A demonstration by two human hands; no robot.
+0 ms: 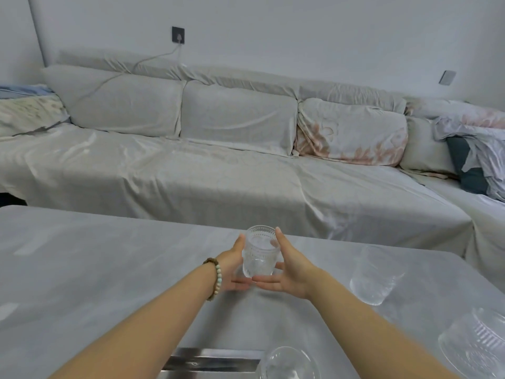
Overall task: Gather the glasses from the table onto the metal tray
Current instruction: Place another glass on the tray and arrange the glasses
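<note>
Glasses: a beaded glass (pixel 261 251) sits clasped between the left hand (pixel 234 265) and right hand (pixel 290 269), seemingly just above the tabletop (pixel 95 269); the metal tray (pixel 207 361) lies nearer than both hands.

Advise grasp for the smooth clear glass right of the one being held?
Grip the smooth glass around its side wall at mid-height, coming from the near right. It stands upright on the table with open space around it, and that side avoids the right hand cupping the beaded glass.
</note>
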